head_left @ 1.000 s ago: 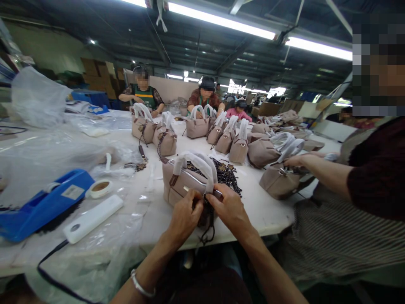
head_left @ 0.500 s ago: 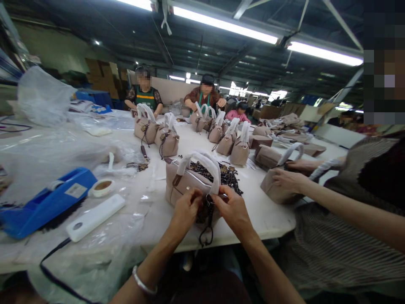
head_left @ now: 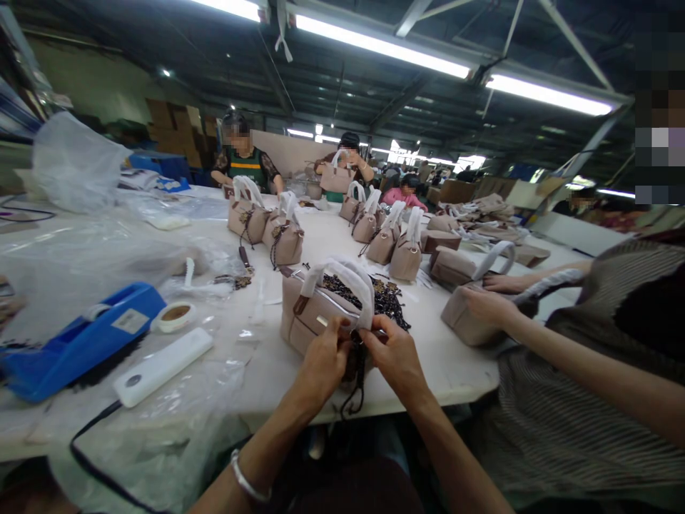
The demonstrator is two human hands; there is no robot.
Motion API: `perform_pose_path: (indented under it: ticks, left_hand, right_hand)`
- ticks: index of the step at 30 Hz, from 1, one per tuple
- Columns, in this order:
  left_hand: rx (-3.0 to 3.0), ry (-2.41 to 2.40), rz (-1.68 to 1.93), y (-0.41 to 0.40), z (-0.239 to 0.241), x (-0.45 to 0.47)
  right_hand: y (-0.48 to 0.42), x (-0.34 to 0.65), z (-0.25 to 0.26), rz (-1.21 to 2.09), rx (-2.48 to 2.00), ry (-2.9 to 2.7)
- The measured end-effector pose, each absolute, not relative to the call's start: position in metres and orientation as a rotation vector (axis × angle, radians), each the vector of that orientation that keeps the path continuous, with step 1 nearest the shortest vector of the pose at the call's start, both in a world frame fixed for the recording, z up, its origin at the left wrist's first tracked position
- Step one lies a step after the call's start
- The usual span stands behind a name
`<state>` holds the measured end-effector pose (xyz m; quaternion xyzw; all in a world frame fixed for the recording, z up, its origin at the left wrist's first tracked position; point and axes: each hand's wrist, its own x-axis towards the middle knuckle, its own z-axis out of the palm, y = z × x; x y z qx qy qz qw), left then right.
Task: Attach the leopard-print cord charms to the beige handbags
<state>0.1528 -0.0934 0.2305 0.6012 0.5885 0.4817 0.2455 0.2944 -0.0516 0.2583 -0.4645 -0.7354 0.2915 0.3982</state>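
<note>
A beige handbag [head_left: 310, 310] with white-wrapped handles stands at the near edge of the white table [head_left: 428, 357]. My left hand [head_left: 321, 364] and my right hand [head_left: 393, 357] are both closed in a pinch at the bag's front, on a dark beaded strap [head_left: 356, 378] that dangles over the table edge. A heap of the same dark straps [head_left: 385, 296] lies just behind the bag. A silver bangle sits on my left wrist.
A blue tape dispenser [head_left: 80, 343], a tape roll [head_left: 174, 316] and a white bar [head_left: 163, 365] lie left on clear plastic sheets. Several more beige bags [head_left: 281, 239] stand mid-table. A person on my right handles a bag [head_left: 465, 318]; other people work at the far side.
My hands have shifted slightly on the strap at the bag's front. The person on my right drew their arms and bag back. A far worker lifted a bag off the table.
</note>
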Motion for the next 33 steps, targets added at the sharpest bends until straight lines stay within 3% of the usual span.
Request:
perform_pose_path:
  ticks: [8, 14, 21, 28, 33]
  left_hand:
    - [1.632, 1.761, 1.16, -0.094, 0.228, 0.147]
    - [1.617, 1.623, 1.125, -0.09, 0.22, 0.146]
    - [1.431, 1.401, 1.263, -0.092, 0.224, 0.154]
    - [1.285, 1.206, 1.298, -0.092, 0.226, 0.159]
    - [1.167, 1.101, 1.248, -0.096, 0.218, 0.164]
  right_hand:
    - [-0.062, 0.299, 0.242, 0.175, -1.089, -2.071]
    - [-0.071, 0.298, 0.246, 0.027, -1.255, -2.341]
    - [-0.066, 0.299, 0.251, 0.361, -1.21, -2.21]
    - [-0.068, 0.3, 0.255, 0.903, -1.28, -1.917]
    - [-0.062, 0.3, 0.247, 0.924, -1.324, -1.704]
